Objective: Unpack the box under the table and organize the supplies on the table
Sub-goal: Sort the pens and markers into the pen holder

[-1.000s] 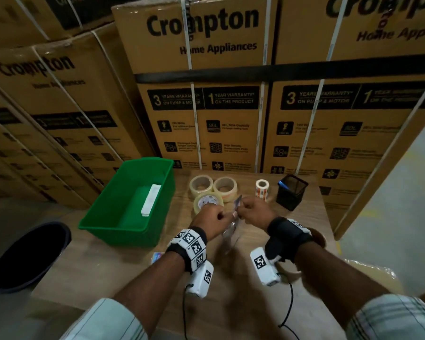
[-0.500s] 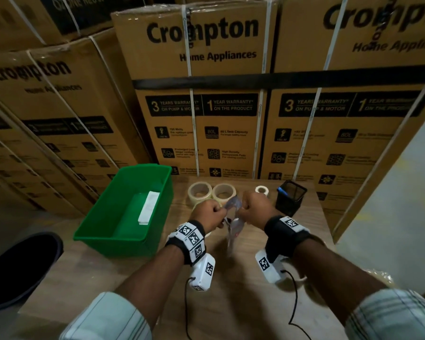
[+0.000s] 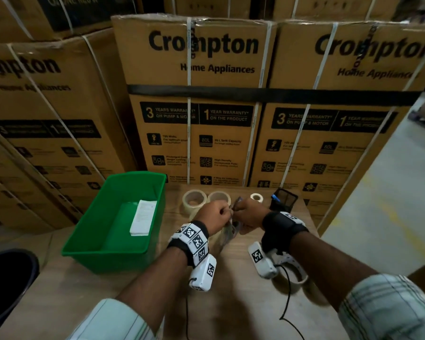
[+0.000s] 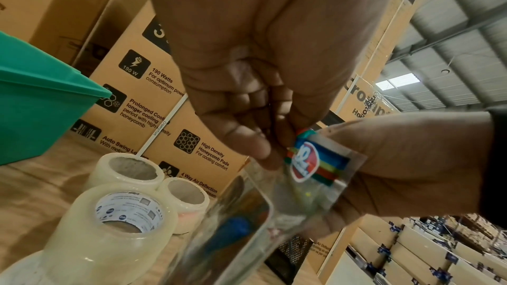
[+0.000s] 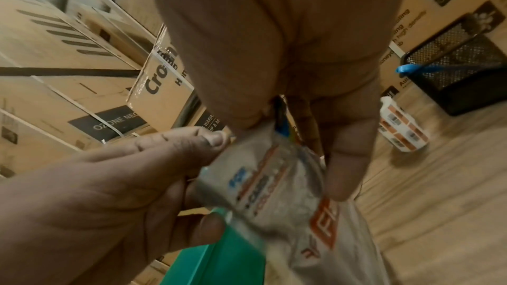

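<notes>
Both hands hold a clear plastic packet (image 3: 231, 233) with a coloured printed header above the wooden table (image 3: 231, 303). My left hand (image 3: 217, 213) pinches the packet's (image 4: 315, 166) top edge from the left. My right hand (image 3: 249, 212) pinches the same edge from the right. In the right wrist view the packet (image 5: 274, 183) hangs crumpled below the two thumbs. Something blue shows blurred inside it. Two clear tape rolls (image 3: 194, 200) and a small white roll (image 3: 256, 198) stand just beyond the hands.
A green bin (image 3: 88, 241) holding a white box (image 3: 144, 217) sits at the table's left. A black mesh holder (image 3: 286, 198) with a blue pen stands at the back right. Another tape roll (image 3: 292, 276) lies under my right wrist. Stacked cartons (image 3: 206, 106) wall the back; a black bucket (image 3: 8, 278) is on the floor.
Both hands have risen slightly and moved forward over the nearest tape roll, still pinching the packet. The head camera has tilted upward.
</notes>
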### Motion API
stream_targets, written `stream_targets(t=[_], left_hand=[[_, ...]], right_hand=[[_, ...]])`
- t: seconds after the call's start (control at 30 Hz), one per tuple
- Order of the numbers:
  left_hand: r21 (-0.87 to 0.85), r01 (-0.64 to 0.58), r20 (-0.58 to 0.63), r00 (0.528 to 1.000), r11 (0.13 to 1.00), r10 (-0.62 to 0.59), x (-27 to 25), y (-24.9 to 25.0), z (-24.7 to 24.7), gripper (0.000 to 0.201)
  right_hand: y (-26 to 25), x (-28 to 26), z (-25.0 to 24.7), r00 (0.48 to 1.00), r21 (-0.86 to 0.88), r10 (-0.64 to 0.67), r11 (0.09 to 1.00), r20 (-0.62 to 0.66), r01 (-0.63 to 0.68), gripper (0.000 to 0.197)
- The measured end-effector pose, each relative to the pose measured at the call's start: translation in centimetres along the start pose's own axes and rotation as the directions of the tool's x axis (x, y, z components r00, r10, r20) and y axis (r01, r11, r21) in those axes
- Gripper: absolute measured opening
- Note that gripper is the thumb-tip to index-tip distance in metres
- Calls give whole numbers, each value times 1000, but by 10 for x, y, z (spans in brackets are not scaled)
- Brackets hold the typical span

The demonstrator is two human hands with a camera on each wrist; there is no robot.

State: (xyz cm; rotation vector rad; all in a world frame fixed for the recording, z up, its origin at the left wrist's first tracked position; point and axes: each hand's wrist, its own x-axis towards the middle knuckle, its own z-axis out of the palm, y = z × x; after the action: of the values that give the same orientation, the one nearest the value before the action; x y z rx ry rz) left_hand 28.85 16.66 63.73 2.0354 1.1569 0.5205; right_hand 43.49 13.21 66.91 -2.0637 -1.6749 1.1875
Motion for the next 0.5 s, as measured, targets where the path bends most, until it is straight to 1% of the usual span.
stream_targets(t=[0.03,0.1,0.13,0.17,0.2,0.27,0.33,0.4,0.47,0.5], left_hand=[[-11,-4,12,1000,1000,5,-1,-3,0,27],[-78,21,26,999,997,-19,-2,-6,-3,29],[-147,52,28,998,988,-48,-2,-6,-5,29],[-232,87,36,996,969,-81,-3,-6,-7,28],[-305,123,47,992,944,-114,-3,-5,-10,30],[-372,185,75,983,910,-169,-2,-5,-13,41],[-376,249,116,968,892,-221,-1,-2,-15,55],[-402,324,169,946,856,-279,2,4,-15,67],[-496,362,198,932,789,-303,7,13,-14,75],[-569,361,194,932,739,-306,9,18,-15,79]], right_hand=[[-2,1,2,1000,-4,0,1000,-17,0,13],[-2,7,2,994,-51,-45,998,-100,40,29],[-4,7,1,983,-91,-87,993,-163,73,37],[-7,6,-1,963,-112,-133,988,-233,109,42],[-9,4,-3,944,-92,-155,987,-292,133,45],[-12,5,-11,899,-19,-180,982,-399,189,48],[-19,4,-23,839,26,-213,965,-500,260,48],[-25,4,-33,786,76,-246,934,-567,348,42],[-30,5,-39,757,168,-253,887,-603,430,34],[-30,6,-40,743,206,-249,863,-621,462,33]])
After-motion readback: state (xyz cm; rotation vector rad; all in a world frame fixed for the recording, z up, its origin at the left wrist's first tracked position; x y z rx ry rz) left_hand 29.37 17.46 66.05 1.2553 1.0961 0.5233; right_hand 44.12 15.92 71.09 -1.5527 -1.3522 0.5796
